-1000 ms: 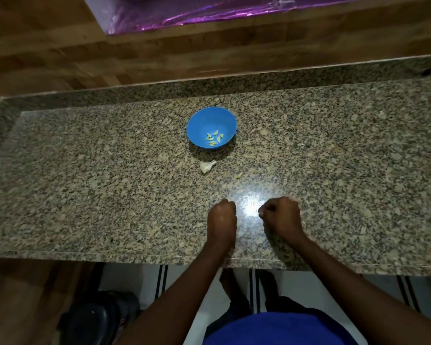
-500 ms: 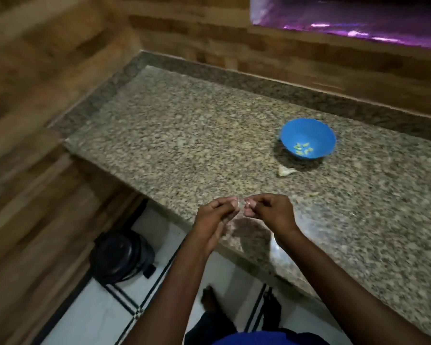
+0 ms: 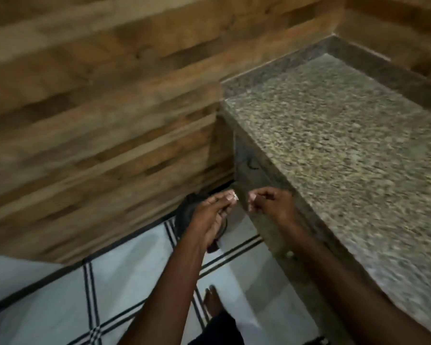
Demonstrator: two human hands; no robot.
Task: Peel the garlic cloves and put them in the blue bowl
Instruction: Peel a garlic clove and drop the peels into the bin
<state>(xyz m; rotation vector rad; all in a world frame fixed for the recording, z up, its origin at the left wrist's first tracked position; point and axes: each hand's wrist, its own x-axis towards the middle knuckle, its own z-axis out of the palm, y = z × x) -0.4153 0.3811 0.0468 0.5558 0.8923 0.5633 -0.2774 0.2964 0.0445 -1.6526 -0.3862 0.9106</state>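
A: Where are the hands?

B: Both are held out past the left end of the granite surface (image 3: 346, 135), above the tiled floor (image 3: 125, 277). The left hand (image 3: 209, 215) has its fingers extended, thumb and fingertips drawn together round a small pale scrap (image 3: 234, 196), probably garlic skin. The right hand (image 3: 271, 205) sits just beside it, fingers curled in with the tips pressed together.

A: Is the right one gripping anything?

B: I cannot tell. Something pale shows at its fingertips, but it could be nails or skin; the picture is blurred.

A: And the blue bowl, the cloves?

B: Neither shows in this view. Only the bare left part of the surface is in frame, with its raised back edge.

A: What else is there?

B: A wood-plank wall (image 3: 97, 108) fills the left side. A dark round object (image 3: 184, 212) stands on the floor by the wall, partly behind the left hand. The person's bare foot (image 3: 212, 305) rests on the white tiles with black stripes.
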